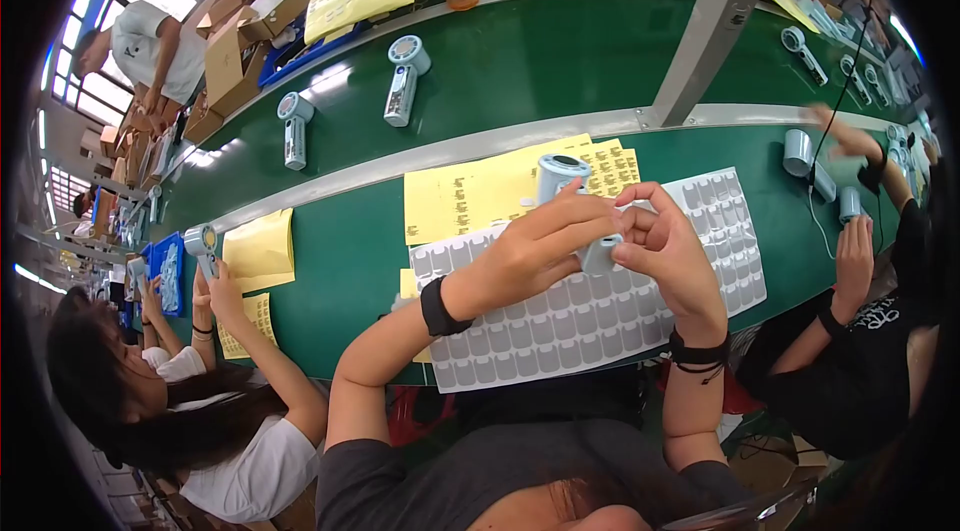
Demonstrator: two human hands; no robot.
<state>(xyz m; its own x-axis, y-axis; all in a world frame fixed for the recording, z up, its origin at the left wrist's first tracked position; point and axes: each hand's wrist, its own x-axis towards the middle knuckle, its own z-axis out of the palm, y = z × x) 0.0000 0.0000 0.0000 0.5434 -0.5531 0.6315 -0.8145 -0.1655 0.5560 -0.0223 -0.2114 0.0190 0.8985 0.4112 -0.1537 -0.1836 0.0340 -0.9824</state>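
Observation:
A light blue handheld fan [562,173] is between my hands, its round head pointing away from me and its handle end towards me. My left hand [535,243] is closed round the handle from the left. At the handle end [600,256], my right hand [680,256] has its thumb and curled fingers pressed against the fan. Whether a small piece is pinched there too is hidden. Beneath both hands lies a large sheet of grey labels [560,326] in rows. Yellow label sheets [480,199] lie partly under its far edge.
Beyond a metal rail [370,159], two more fans [402,81] lie on a green surface. A slanted metal post [715,31] rises at right. A left neighbour holds a fan [203,243]; a right neighbour's hands [853,249] work near another fan [799,153] and a cable.

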